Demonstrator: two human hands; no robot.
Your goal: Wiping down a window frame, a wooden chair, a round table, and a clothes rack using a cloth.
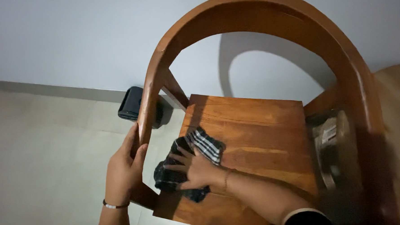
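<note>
cloth [197, 160]: crumpled dark checked rag with white stripes, on chair seat [255, 132] near its left front | right hand [197, 170]: fingers spread flat, pressing cloth | left hand [123, 167]: closed around curved wooden armrest [148, 101]

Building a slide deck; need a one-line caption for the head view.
Right hand presses a checked cloth on a wooden chair seat; left hand grips its curved arm.

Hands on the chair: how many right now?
2. The left hand grips the curved armrest; the right hand presses the checked cloth on the wooden seat.
</note>
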